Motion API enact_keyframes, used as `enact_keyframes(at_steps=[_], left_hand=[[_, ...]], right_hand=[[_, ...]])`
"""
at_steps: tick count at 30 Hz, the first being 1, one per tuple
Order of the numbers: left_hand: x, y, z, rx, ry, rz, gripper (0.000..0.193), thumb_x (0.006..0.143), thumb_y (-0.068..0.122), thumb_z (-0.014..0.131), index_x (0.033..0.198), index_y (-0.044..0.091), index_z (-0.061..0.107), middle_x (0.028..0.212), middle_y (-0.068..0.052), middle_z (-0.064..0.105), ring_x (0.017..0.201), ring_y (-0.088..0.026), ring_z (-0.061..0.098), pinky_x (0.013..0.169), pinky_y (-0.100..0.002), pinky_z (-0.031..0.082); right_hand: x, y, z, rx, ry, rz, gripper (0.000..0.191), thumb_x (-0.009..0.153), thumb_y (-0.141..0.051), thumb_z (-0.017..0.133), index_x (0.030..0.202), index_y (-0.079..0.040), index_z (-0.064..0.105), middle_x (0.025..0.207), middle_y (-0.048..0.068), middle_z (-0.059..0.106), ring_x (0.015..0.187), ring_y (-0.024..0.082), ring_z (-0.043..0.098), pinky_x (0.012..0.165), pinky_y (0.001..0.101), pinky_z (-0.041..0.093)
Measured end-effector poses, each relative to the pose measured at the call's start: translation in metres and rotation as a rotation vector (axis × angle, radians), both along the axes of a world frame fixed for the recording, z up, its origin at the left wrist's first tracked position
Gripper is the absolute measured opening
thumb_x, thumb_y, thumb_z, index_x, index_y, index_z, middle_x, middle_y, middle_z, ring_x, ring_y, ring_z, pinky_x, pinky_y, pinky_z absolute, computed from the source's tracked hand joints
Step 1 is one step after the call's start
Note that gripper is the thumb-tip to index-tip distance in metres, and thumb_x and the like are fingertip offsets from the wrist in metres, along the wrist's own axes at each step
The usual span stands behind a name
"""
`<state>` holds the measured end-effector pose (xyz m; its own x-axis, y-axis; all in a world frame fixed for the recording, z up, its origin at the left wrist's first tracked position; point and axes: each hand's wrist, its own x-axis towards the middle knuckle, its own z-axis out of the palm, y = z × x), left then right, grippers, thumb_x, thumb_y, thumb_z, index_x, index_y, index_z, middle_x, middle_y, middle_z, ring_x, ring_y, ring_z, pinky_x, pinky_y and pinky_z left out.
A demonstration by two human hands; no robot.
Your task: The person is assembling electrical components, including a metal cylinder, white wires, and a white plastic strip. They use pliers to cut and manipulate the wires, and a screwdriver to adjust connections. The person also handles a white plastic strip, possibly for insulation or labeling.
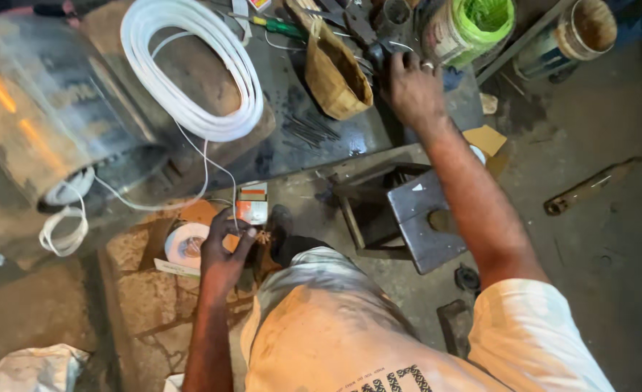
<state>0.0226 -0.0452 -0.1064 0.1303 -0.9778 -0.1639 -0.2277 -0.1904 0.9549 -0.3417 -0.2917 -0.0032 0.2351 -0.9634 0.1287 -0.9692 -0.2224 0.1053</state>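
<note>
My left hand (223, 250) is low at centre left, its fingers pinched on the end of a thin white cable (206, 156) whose bare copper strands show at the tip. The cable runs up to a large white coil (190, 65) lying on the dark workbench (292, 145). My right hand (412, 87) reaches up over the bench and grips a dark metal tool (373, 52) beside an open brown cardboard box (335, 72). A ring shows on one finger.
A can with green contents (473, 25) and a second tin (578, 33) stand at the top right. A green screwdriver (277, 27) and nails (310, 131) lie on the bench. A tape roll (184, 245), a metal stool (422, 218) and a wrench (586, 187) are on the floor.
</note>
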Motion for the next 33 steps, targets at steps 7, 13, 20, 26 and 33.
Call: enact_keyframes(at_steps=[7, 13, 20, 26, 33], left_hand=[[-0.006, 0.028, -0.003, -0.183, 0.082, 0.068, 0.034, 0.096, 0.008, 0.072, 0.127, 0.000, 0.058, 0.124, -0.008, 0.066, 0.115, -0.017, 0.065, 0.103, -0.033, 0.048], [-0.015, 0.028, -0.013, -0.146, 0.101, 0.163, 0.030, 0.095, 0.004, 0.070, 0.124, -0.001, 0.061, 0.114, -0.008, 0.069, 0.109, -0.016, 0.066, 0.100, -0.031, 0.051], [-0.024, 0.014, -0.015, -0.145, 0.100, 0.242, 0.033, 0.094, 0.004, 0.070, 0.126, -0.003, 0.062, 0.114, -0.009, 0.070, 0.105, -0.016, 0.066, 0.097, -0.030, 0.052], [-0.015, 0.028, -0.041, -0.002, -0.133, 0.296, 0.028, 0.091, 0.006, 0.073, 0.118, -0.001, 0.070, 0.115, -0.012, 0.075, 0.109, -0.020, 0.069, 0.098, -0.033, 0.051], [-0.022, 0.018, -0.083, 0.076, -0.289, 0.378, 0.023, 0.090, 0.014, 0.072, 0.110, 0.005, 0.073, 0.113, -0.013, 0.076, 0.113, -0.020, 0.072, 0.100, -0.032, 0.055]], right_hand=[[-0.032, -0.009, 0.011, 0.146, -0.437, -0.022, 0.046, 0.119, -0.036, 0.056, 0.136, 0.005, 0.046, 0.112, 0.032, 0.069, 0.110, 0.047, 0.065, 0.093, 0.0558, 0.051], [-0.070, 0.018, -0.001, 0.068, -1.032, -0.003, 0.052, 0.113, -0.034, 0.052, 0.149, 0.003, 0.050, 0.127, 0.025, 0.068, 0.116, 0.038, 0.066, 0.101, 0.0516, 0.052], [-0.018, -0.020, 0.009, -0.130, -0.050, 0.010, 0.045, 0.099, -0.042, 0.057, 0.122, -0.003, 0.058, 0.116, 0.022, 0.071, 0.103, 0.042, 0.069, 0.093, 0.0618, 0.049], [0.004, -0.081, 0.058, 0.257, -0.008, 0.140, 0.042, 0.095, -0.049, 0.062, 0.119, -0.014, 0.065, 0.092, 0.021, 0.071, 0.084, 0.047, 0.070, 0.068, 0.0623, 0.053], [-0.024, -0.354, 0.116, -0.288, -0.053, 0.434, 0.024, 0.094, -0.031, 0.076, 0.110, -0.013, 0.075, 0.095, 0.018, 0.074, 0.081, 0.044, 0.069, 0.060, 0.0579, 0.051]])
